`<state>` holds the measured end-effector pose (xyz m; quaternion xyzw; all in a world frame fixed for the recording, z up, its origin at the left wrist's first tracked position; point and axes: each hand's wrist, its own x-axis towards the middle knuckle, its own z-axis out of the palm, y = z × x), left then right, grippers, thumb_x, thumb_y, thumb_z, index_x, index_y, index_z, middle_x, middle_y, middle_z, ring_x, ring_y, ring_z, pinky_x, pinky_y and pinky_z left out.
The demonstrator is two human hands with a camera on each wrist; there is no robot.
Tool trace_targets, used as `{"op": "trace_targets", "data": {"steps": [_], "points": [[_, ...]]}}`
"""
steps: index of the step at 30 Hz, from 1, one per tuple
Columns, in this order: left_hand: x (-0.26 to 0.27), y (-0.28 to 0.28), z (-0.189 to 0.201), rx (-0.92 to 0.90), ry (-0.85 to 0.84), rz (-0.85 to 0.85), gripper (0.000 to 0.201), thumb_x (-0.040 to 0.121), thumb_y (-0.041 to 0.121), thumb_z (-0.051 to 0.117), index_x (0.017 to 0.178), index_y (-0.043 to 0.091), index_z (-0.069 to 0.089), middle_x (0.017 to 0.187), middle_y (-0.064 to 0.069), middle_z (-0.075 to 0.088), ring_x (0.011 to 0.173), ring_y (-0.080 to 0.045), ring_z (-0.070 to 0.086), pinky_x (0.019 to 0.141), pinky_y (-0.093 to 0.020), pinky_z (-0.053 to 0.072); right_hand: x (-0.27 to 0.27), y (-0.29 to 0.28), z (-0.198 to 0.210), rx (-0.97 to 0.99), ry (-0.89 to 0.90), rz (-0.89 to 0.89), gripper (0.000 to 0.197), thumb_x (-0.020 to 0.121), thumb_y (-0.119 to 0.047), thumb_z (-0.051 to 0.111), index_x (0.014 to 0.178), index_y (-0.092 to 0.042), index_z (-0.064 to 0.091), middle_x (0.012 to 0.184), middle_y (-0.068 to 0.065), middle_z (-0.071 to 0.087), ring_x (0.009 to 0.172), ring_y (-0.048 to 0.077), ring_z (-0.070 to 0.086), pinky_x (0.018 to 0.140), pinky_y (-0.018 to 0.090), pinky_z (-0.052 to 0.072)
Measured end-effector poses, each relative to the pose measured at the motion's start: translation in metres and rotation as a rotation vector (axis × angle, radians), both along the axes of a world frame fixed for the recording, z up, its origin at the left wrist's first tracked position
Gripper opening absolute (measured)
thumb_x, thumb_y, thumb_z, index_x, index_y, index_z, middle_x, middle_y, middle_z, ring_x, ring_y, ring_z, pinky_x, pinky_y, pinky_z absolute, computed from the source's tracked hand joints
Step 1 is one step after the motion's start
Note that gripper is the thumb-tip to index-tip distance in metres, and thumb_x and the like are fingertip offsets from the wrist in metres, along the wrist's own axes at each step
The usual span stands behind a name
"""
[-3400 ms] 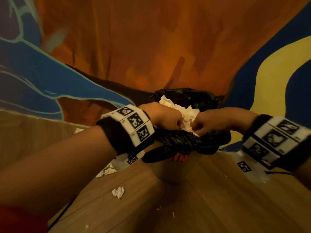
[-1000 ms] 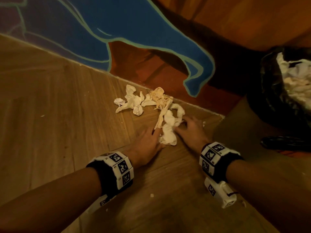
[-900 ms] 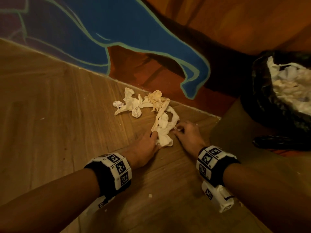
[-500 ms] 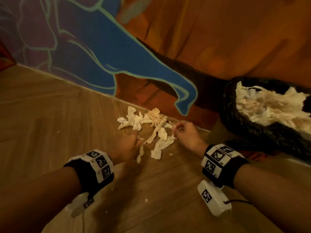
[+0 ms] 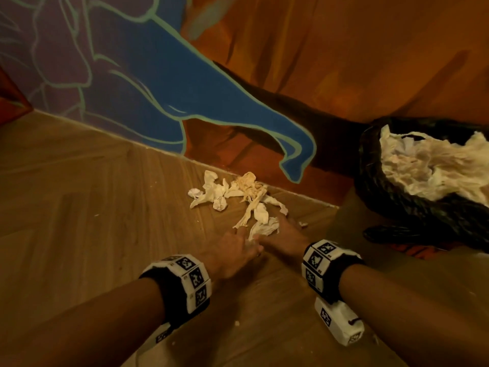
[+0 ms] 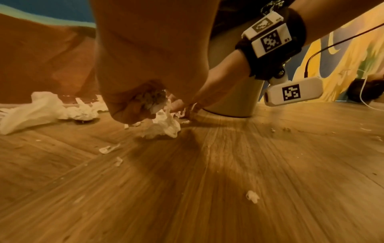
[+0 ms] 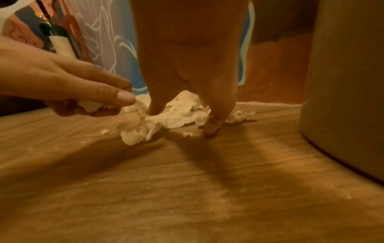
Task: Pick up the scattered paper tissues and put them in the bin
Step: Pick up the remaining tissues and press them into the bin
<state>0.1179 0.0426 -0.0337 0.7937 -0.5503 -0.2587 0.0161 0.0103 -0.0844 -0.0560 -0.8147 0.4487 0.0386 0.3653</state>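
Several crumpled white paper tissues (image 5: 239, 197) lie on the wooden floor by the painted wall. My left hand (image 5: 244, 235) is at the near edge of the pile, fingers curled round a tissue wad (image 6: 150, 99). My right hand (image 5: 277, 226) is right beside it, its thumb and fingers pointing down on either side of a loose tissue (image 7: 176, 119), tips on the floor and not closed. The bin (image 5: 391, 202), lined with a black bag, stands to the right, heaped with tissues (image 5: 428, 165).
The wall (image 5: 158, 123) runs just behind the pile. The bin's pale side (image 7: 343, 82) stands close to the right of my right hand. Small paper scraps (image 6: 252, 196) dot the floor near me. A dark bottle (image 7: 58, 41) stands far left by the wall.
My left hand has moved right, up against my right hand, and now holds a tissue wad. My right hand has drawn back to the pile's near edge. The nearest tissues have shifted.
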Motion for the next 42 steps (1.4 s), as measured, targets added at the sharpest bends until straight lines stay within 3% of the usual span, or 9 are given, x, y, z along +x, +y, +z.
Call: {"op": "trace_targets", "data": {"steps": [3, 10, 14, 19, 23, 27, 32, 38, 42], "points": [[0.002, -0.007, -0.014, -0.032, 0.009, 0.035, 0.055, 0.096, 0.057, 0.029, 0.135, 0.017, 0.035, 0.126, -0.010, 0.052, 0.109, -0.024, 0.052, 0.089, -0.034, 0.042, 0.004, 0.008, 0.001, -0.095, 0.144, 0.131, 0.087, 0.084, -0.054, 0.060, 0.152, -0.022, 0.015, 0.158, 0.012, 0.011, 0.146, 0.033, 0.008, 0.119, 0.047, 0.012], [0.021, 0.002, -0.021, -0.124, 0.200, 0.085, 0.024, 0.102, 0.034, 0.035, 0.109, 0.017, 0.050, 0.095, 0.000, 0.059, 0.079, -0.012, 0.054, 0.071, -0.029, 0.045, -0.026, 0.021, -0.009, -0.093, 0.065, 0.367, 0.024, 0.096, -0.007, 0.044, 0.119, -0.006, 0.050, 0.126, 0.013, 0.052, 0.115, 0.026, 0.050, 0.087, 0.024, 0.035], [0.036, 0.013, -0.021, -0.128, 0.235, 0.149, 0.026, 0.101, 0.031, 0.036, 0.104, 0.016, 0.056, 0.087, -0.001, 0.060, 0.076, -0.014, 0.058, 0.069, -0.030, 0.047, -0.055, 0.033, 0.003, 0.039, 0.173, 0.487, 0.007, 0.094, -0.018, 0.051, 0.098, -0.024, 0.052, 0.114, 0.007, 0.058, 0.105, 0.022, 0.055, 0.079, 0.025, 0.038], [0.033, 0.004, 0.005, -0.227, 0.142, 0.104, 0.017, 0.100, 0.021, 0.038, 0.092, 0.026, 0.051, 0.092, 0.002, 0.061, 0.084, -0.013, 0.058, 0.074, -0.029, 0.045, -0.070, 0.034, 0.069, 0.003, 0.006, 0.397, 0.019, 0.094, -0.015, 0.047, 0.111, -0.021, 0.055, 0.093, -0.007, 0.054, 0.082, 0.008, 0.051, 0.067, 0.022, 0.044], [0.022, -0.020, 0.057, -0.387, 0.119, 0.104, 0.020, 0.099, 0.017, 0.041, 0.098, 0.024, 0.060, 0.102, -0.003, 0.066, 0.088, -0.017, 0.063, 0.082, -0.038, 0.051, -0.075, 0.024, 0.156, -0.196, -0.328, 0.316, 0.010, 0.092, -0.011, 0.055, 0.091, -0.022, 0.056, 0.074, -0.014, 0.053, 0.061, -0.003, 0.050, 0.052, 0.008, 0.039], [0.000, -0.039, 0.121, -0.695, 0.153, 0.075, 0.026, 0.097, 0.017, 0.050, 0.109, -0.001, 0.064, 0.109, -0.016, 0.066, 0.099, -0.029, 0.061, 0.090, -0.046, 0.047, -0.092, 0.012, 0.232, -0.335, -0.570, 0.186, 0.008, 0.092, -0.014, 0.057, 0.086, -0.020, 0.056, 0.075, -0.008, 0.058, 0.064, 0.002, 0.055, 0.058, 0.017, 0.044], [-0.038, -0.068, 0.185, -0.873, 0.153, 0.102, 0.049, 0.101, 0.039, 0.035, 0.092, -0.003, 0.060, 0.083, -0.017, 0.062, 0.075, -0.029, 0.058, 0.070, -0.043, 0.045, -0.144, -0.012, 0.298, -0.408, -0.685, 0.018, 0.012, 0.095, -0.007, 0.053, 0.090, -0.018, 0.054, 0.096, 0.009, 0.064, 0.083, 0.020, 0.066, 0.067, 0.030, 0.058], [-0.092, -0.104, 0.225, -0.990, 0.381, 0.073, 0.038, 0.102, 0.041, 0.024, 0.075, 0.019, 0.038, 0.071, 0.000, 0.041, 0.065, -0.014, 0.040, 0.065, -0.036, 0.036, -0.207, -0.055, 0.306, -0.549, -0.504, -0.151, 0.017, 0.095, -0.007, 0.054, 0.085, -0.020, 0.052, 0.080, 0.006, 0.060, 0.066, 0.016, 0.058, 0.061, 0.030, 0.051], [-0.122, -0.136, 0.229, -0.986, 0.446, 0.024, 0.020, 0.095, 0.027, 0.026, 0.086, 0.015, 0.038, 0.085, -0.010, 0.050, 0.073, -0.021, 0.044, 0.067, -0.040, 0.038, -0.224, -0.077, 0.268, -0.625, -0.219, -0.099, 0.006, 0.092, -0.012, 0.058, 0.093, -0.017, 0.055, 0.087, 0.003, 0.058, 0.069, 0.014, 0.056, 0.055, 0.025, 0.045]]}}
